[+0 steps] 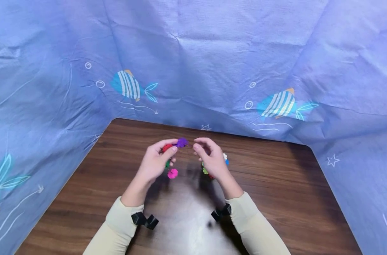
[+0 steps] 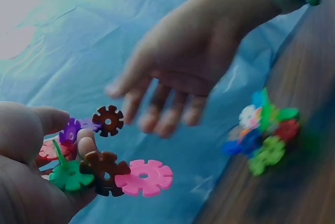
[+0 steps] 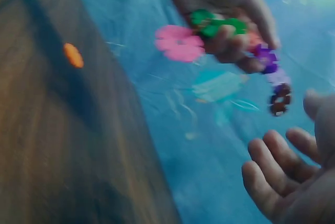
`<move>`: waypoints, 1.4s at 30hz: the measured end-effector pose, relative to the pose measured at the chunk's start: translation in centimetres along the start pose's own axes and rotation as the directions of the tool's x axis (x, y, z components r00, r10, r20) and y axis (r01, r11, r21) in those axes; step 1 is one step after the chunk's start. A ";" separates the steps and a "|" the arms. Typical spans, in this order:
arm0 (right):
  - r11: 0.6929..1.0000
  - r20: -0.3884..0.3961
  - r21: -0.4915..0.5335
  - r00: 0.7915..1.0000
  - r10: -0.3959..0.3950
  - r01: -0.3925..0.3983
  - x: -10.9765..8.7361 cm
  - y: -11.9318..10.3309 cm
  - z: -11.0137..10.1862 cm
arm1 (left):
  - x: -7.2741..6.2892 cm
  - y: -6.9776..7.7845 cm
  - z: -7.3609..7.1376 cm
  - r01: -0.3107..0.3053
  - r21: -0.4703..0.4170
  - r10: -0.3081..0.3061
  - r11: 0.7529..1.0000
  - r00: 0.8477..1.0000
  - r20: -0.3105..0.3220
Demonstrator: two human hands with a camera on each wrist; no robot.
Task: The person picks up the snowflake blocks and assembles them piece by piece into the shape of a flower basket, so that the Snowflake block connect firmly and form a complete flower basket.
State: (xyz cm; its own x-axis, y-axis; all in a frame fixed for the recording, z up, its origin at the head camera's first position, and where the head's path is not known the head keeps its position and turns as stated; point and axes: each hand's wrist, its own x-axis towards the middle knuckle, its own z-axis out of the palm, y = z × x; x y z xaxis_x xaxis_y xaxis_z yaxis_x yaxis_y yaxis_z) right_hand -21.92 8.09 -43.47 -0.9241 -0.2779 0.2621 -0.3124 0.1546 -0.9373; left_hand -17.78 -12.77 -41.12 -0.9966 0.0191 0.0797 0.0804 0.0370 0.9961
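My left hand (image 1: 150, 161) pinches a chain of interlocking notched plastic discs between thumb and fingers, above the table. In the left wrist view the chain shows a pink disc (image 2: 159, 182), a brown disc (image 2: 95, 169), a green disc (image 2: 73, 181), a red disc (image 2: 48, 150), a purple disc (image 2: 68, 130) and another brown disc (image 2: 116, 122) at the far end. Fingers hide part of the chain. My right hand (image 1: 214, 161) hangs just right of that brown end, apart from it, its fingers loosely bent and holding nothing.
A small heap of colourful discs (image 2: 272, 150) lies on the wooden table (image 1: 276, 191) below my right hand. In the right wrist view a single orange disc (image 3: 73, 55) rests on the table. A blue fish-print cloth (image 1: 206, 71) hangs behind the table.
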 end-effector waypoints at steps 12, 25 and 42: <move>0.736 0.610 -0.537 0.792 0.001 0.412 1.3 3.4 9.3 | 2.2 2.0 -2.1 -0.089 -0.126 0.089 0.988 0.996 -0.005; 0.462 0.680 -0.617 0.727 -0.092 0.636 -0.3 4.4 11.6 | 2.4 1.8 -1.2 -0.097 -0.190 0.096 0.977 0.995 -0.011; 0.899 0.453 -0.368 0.890 -0.050 0.238 -2.2 3.3 2.5 | 1.6 1.0 0.7 -0.166 -0.264 0.174 0.950 0.985 0.009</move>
State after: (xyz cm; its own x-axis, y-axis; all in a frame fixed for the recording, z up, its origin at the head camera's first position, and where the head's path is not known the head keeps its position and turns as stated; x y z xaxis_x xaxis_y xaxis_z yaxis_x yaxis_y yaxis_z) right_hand -20.39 6.83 -47.66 -0.7072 -0.6846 0.1764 -0.5817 0.4217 -0.6956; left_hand -19.32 -11.99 -40.04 -0.9672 0.0341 0.2517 0.2373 -0.2321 0.9433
